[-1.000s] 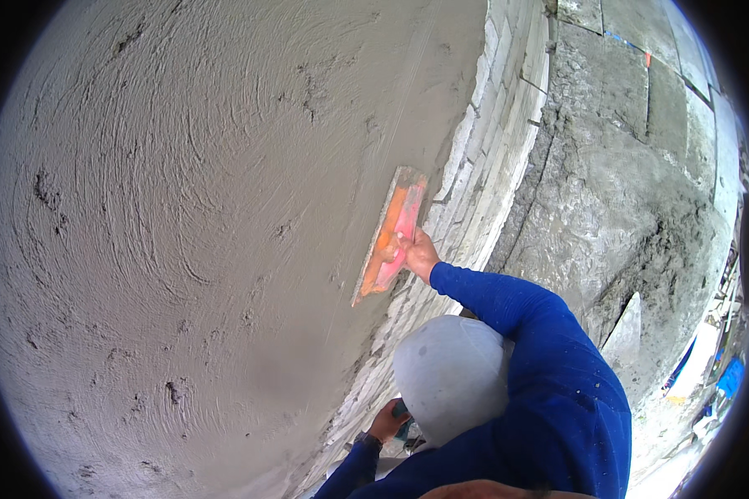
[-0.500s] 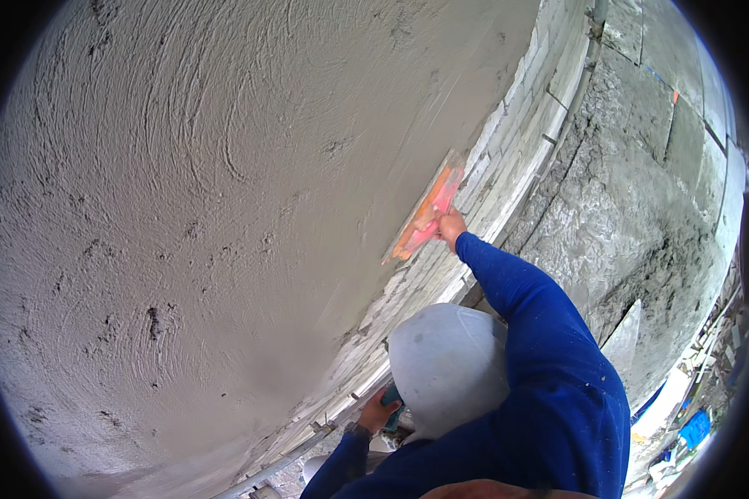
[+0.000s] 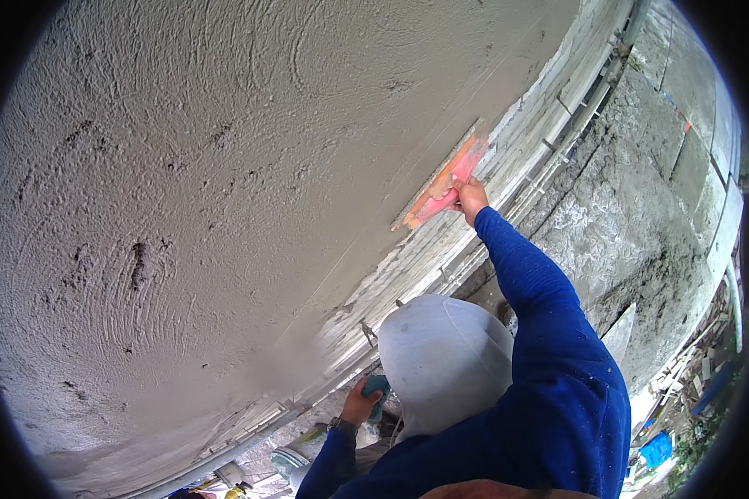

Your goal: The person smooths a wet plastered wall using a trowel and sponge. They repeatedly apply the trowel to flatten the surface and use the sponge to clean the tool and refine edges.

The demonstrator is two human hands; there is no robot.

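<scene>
My right hand (image 3: 472,198) is closed round the handle of a plastering float (image 3: 443,185), orange and pinkish red with a thin grey-smeared edge. The float lies along the lower border of the grey wet plaster (image 3: 266,191), beside a strip of bare pale masonry (image 3: 516,133). Lower down, my left hand (image 3: 359,403) curls round a dark teal object (image 3: 378,392) whose kind I cannot make out. A dark watch or band circles that wrist. Between my arms, a rounded white cloth-like shape (image 3: 445,358) hides part of the area below.
A pipe-like edge (image 3: 632,33) follows the foot of the masonry. Rough grey mortar (image 3: 599,200) covers the ground on the right, bordered by flat panels (image 3: 686,50). A bright blue item (image 3: 657,450) lies among debris at lower right. A pale cylindrical container (image 3: 290,460) stands below my left hand.
My right hand has moved the float up and slightly right in the picture, still along the plaster's border. My left hand sits slightly farther left, still round the teal object. The view has shifted.
</scene>
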